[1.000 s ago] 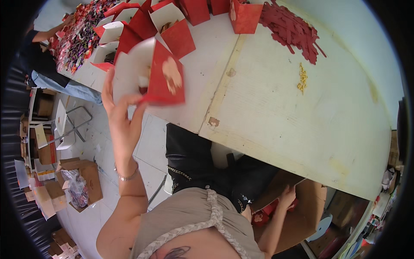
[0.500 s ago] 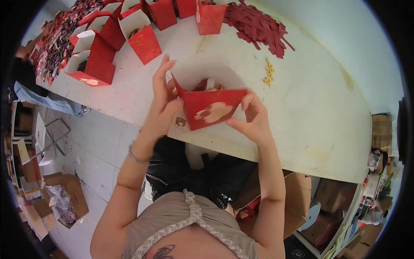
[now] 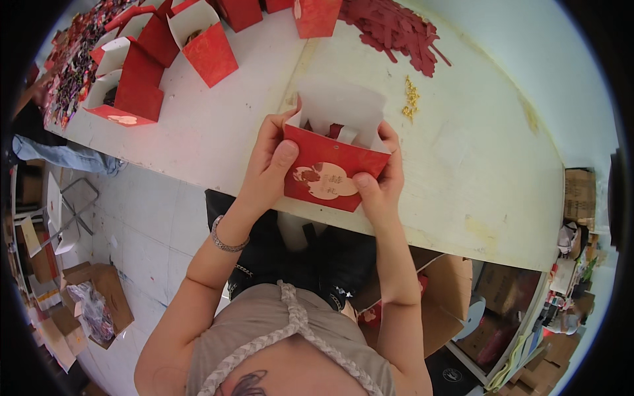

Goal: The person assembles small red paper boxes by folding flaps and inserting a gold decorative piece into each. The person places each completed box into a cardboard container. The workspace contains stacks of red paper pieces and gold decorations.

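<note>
Between my hands at the table's near edge is a red paper gift box (image 3: 310, 140) with a cream cloud-shaped label on its front. Its top is open, showing a white inside and some wrapped pieces in it. My left hand (image 3: 271, 162) grips the box's left side, thumb on the front face. On the right side, my right hand (image 3: 383, 173) holds it with the thumb pressed on the front and the fingers behind. A small heap of gold bits (image 3: 411, 99) and a pile of dark red strips (image 3: 403, 36) lie beyond the box.
Several open red boxes (image 3: 212, 56) stand at the far left of the white table (image 3: 475, 178), next to a heap of shiny wrapped candies (image 3: 72, 59). A person's jeans-clad leg (image 3: 63, 155) shows at the left. Cartons (image 3: 109, 294) sit on the floor.
The box has turned so that its labelled front faces me more squarely. My left hand has moved from the box's raised left edge to a firm grip on its side.
</note>
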Demonstrator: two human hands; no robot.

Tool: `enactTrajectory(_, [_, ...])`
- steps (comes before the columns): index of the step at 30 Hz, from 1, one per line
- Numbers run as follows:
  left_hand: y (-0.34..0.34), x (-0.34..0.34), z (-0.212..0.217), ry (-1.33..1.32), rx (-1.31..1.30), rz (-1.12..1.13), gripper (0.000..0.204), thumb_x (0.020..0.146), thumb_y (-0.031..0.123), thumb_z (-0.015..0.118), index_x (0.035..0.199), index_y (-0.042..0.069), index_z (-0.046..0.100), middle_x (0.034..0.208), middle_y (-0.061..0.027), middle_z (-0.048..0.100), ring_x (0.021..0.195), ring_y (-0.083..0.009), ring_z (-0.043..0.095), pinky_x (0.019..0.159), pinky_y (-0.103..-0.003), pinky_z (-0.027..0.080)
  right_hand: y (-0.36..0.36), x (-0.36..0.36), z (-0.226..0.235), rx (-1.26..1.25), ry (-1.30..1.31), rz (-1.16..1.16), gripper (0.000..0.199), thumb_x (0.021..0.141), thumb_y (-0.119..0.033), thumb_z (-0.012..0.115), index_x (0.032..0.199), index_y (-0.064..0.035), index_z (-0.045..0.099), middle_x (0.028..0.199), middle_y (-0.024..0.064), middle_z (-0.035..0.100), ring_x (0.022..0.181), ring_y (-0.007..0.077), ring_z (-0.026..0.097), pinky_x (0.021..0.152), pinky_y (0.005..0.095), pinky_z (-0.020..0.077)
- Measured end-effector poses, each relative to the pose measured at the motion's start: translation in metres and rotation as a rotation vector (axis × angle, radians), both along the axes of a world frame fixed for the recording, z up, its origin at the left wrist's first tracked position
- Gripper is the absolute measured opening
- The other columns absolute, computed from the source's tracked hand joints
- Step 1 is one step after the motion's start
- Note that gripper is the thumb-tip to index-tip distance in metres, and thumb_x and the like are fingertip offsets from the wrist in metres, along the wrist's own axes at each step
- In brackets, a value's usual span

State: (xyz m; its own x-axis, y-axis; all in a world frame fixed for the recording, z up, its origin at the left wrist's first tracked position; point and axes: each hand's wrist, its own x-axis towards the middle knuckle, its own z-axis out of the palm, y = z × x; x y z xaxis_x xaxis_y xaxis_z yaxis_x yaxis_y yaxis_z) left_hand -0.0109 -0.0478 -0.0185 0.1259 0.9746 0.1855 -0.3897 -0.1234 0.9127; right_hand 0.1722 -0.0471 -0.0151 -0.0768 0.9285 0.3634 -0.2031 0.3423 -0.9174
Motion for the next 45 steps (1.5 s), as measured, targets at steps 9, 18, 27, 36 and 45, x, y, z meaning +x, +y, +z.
enactTrajectory(9, [-0.001,0.013,-0.012,0.062,0.189,0.195,0.038,0.095,0.032,0.053,0.112,-0.001,0.045,0.124,-0.0103,0.048,0.103,-0.0130,0.049,0.090,-0.026,0.040,-0.007,-0.011,-0.012,0.263,-0.184,-0.250,0.031,0.073,-0.014,0.078,0.089,-0.0031,0.054,0.121,0.0142,0.045,0.105,0.0226,0.049,0.090,0.0346,0.0403])
enactTrajectory(18, [0.014,0.014,0.007,0.022,0.051,0.158,0.032,0.097,0.028,0.051,0.110,-0.001,0.053,0.105,-0.0039,0.057,0.093,-0.0088,0.052,0.083,-0.023,0.043,-0.003,-0.020,0.003,0.155,-0.007,-0.335,0.012,0.076,-0.001,0.073,0.083,0.0035,0.064,0.106,0.0121,0.058,0.089,0.0162,0.056,0.074,0.0260,0.0447])
enactTrajectory(27, [0.022,0.006,0.007,0.141,0.027,0.155,0.022,0.094,0.018,0.058,0.104,-0.002,0.058,0.093,-0.0014,0.061,0.085,-0.0068,0.055,0.076,-0.021,0.046,0.002,-0.023,0.003,0.161,-0.180,-0.469,0.018,0.075,0.004,0.072,0.089,0.0028,0.061,0.102,0.0132,0.062,0.081,0.0173,0.059,0.072,0.0259,0.0470])
enactTrajectory(36, [0.031,0.013,0.015,-0.042,-0.123,0.083,0.018,0.093,0.017,0.059,0.098,0.000,0.058,0.093,-0.0031,0.063,0.082,-0.0067,0.057,0.073,-0.022,0.048,0.007,-0.023,0.001,0.012,-0.011,-0.346,0.018,0.081,0.000,0.069,0.095,0.0023,0.058,0.112,0.0130,0.058,0.097,0.0138,0.054,0.083,0.0259,0.0429])
enactTrajectory(45, [0.045,0.004,0.019,-0.205,-0.307,0.044,0.020,0.094,0.019,0.058,0.102,0.001,0.058,0.095,-0.0039,0.065,0.082,-0.0070,0.060,0.073,-0.022,0.051,0.010,-0.019,0.011,-0.349,0.286,-0.126,0.037,0.093,-0.011,0.057,0.126,0.0041,0.052,0.116,0.0094,0.061,0.100,0.0098,0.055,0.085,0.0219,0.0433])
